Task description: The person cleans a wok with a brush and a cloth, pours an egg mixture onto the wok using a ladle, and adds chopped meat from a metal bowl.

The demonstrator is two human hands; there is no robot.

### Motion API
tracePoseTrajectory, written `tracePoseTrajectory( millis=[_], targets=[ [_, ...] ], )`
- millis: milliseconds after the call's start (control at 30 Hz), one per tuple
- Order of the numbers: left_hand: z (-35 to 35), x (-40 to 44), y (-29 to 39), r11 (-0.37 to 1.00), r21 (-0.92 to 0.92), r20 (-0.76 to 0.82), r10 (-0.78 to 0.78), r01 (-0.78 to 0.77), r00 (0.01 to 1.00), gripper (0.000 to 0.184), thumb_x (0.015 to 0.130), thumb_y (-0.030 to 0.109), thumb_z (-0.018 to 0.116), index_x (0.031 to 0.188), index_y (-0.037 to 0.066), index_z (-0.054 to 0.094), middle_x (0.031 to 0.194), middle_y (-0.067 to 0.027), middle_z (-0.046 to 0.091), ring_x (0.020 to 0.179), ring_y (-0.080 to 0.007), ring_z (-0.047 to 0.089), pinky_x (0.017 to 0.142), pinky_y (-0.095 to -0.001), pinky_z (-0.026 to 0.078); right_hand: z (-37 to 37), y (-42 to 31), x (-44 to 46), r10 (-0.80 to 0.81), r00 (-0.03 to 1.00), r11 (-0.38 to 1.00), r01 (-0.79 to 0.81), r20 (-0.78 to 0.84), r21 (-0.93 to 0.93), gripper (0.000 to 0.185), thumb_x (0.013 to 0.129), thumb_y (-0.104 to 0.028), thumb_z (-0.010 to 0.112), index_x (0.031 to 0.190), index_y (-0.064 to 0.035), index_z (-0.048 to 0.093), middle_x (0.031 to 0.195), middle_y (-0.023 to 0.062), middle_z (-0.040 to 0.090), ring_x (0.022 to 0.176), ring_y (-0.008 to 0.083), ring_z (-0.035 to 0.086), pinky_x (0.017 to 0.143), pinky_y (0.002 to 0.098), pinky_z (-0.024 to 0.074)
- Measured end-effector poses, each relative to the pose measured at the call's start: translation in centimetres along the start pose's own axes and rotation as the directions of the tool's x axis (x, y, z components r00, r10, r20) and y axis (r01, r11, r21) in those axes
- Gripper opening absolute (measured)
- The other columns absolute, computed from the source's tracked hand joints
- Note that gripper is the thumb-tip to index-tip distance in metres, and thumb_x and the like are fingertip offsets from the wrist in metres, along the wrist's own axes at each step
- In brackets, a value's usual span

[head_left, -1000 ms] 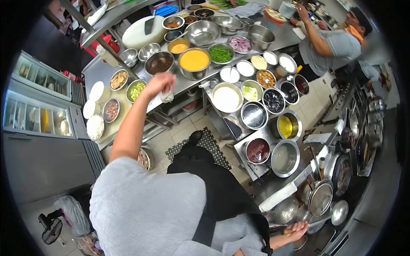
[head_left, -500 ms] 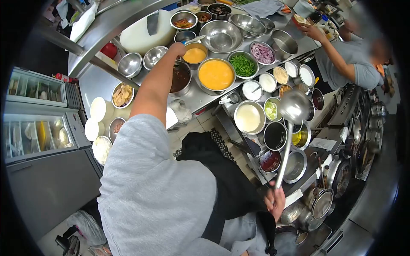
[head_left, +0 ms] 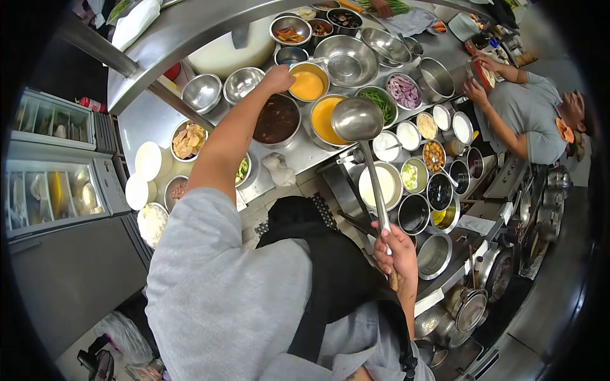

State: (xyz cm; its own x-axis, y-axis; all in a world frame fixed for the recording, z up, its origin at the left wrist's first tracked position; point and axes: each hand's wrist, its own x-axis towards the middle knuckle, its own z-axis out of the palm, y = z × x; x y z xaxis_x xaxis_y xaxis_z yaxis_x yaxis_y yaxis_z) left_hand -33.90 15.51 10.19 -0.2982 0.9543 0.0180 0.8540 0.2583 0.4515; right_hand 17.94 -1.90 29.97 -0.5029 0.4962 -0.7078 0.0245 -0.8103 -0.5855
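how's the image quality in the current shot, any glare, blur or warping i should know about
Head view: strong fisheye curve bending the steel shelf, black corners; bright glints on the ladle and the empty wide bowl; a smeared patch at upper right; counter items fairly sharp.

So the left hand (head_left: 279, 78) was turned so I couldn't make out its fingertips by the small pot of orange liquid (head_left: 307, 85); the ladle (head_left: 358, 119) blocked a chunk of the bigger orange pot (head_left: 323, 119), and the right hand (head_left: 395, 249) covered part of its handle. The left forearm (head_left: 223, 143) hid most of the bowl of chopped greens (head_left: 243, 170); the black apron (head_left: 289, 219) covered much of the dotted mat (head_left: 323, 211); the overhead shelf (head_left: 181, 47) cut across the big white tub (head_left: 216, 58), and the fan (head_left: 105, 365) got chopped off down low.
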Motion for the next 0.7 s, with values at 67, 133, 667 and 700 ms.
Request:
tracePoseTrajectory(
  millis=[67, 133, 667, 700],
  targets=[
    [-0.9, -0.2, 0.7, 1.000, -0.009, -0.008, -0.012, 0.012, 1.000, 0.037, 0.080, 0.026, 0.060, 0.091, -0.009, 0.063, 0.094, -0.0317, 0.064, 0.091, -0.0437, 0.064, 0.084, -0.0487, 0.050, 0.3, -0.3, 0.1, 0.005, 1.000, 1.000, -0.005, 0.012, 0.006, 0.028, 0.099, -0.018, 0.050, 0.122, -0.0021, 0.052, 0.065, 0.0005, 0.044, 0.040, 0.0043, 0.035, 0.031, 0.0195, 0.0311],
    [-1.3, -0.4, 1.3, 1.000, -0.014, -0.016, -0.024, 0.024, 1.000, 0.036, 0.080, 0.025, 0.060, 0.091, -0.009, 0.063, 0.093, -0.0322, 0.064, 0.091, -0.0441, 0.064, 0.084, -0.0491, 0.050, 0.7, -0.5, 0.1, 0.016, 1.000, 1.000, -0.016, 0.025, 0.022, 0.030, 0.099, -0.017, 0.050, 0.124, -0.0018, 0.051, 0.065, 0.0005, 0.044, 0.040, 0.0040, 0.035, 0.031, 0.0193, 0.0308],
    [-5.8, -1.3, 4.5, 0.996, -0.051, -0.167, 0.062, -0.072, 0.984, 0.031, 0.080, 0.023, 0.058, 0.088, -0.006, 0.059, 0.084, -0.0309, 0.064, 0.084, -0.0461, 0.062, 0.079, -0.0512, 0.049, 2.7, -1.9, 1.0, 0.022, 0.999, 0.999, -0.024, 0.031, 0.044, 0.032, 0.098, -0.017, 0.053, 0.124, 0.0012, 0.051, 0.065, -0.0003, 0.047, 0.041, 0.0028, 0.036, 0.031, 0.0185, 0.0306],
    [-6.5, -1.6, 5.3, 0.996, -0.061, -0.158, 0.054, -0.064, 0.986, 0.029, 0.080, 0.021, 0.057, 0.089, -0.007, 0.059, 0.087, -0.0316, 0.063, 0.087, -0.0459, 0.062, 0.081, -0.0506, 0.049, 2.7, -1.9, 1.2, 0.031, 0.999, 0.997, -0.034, 0.044, 0.068, 0.033, 0.097, -0.018, 0.054, 0.124, 0.0014, 0.051, 0.065, -0.0005, 0.046, 0.041, 0.0027, 0.036, 0.031, 0.0185, 0.0309]
  ],
)
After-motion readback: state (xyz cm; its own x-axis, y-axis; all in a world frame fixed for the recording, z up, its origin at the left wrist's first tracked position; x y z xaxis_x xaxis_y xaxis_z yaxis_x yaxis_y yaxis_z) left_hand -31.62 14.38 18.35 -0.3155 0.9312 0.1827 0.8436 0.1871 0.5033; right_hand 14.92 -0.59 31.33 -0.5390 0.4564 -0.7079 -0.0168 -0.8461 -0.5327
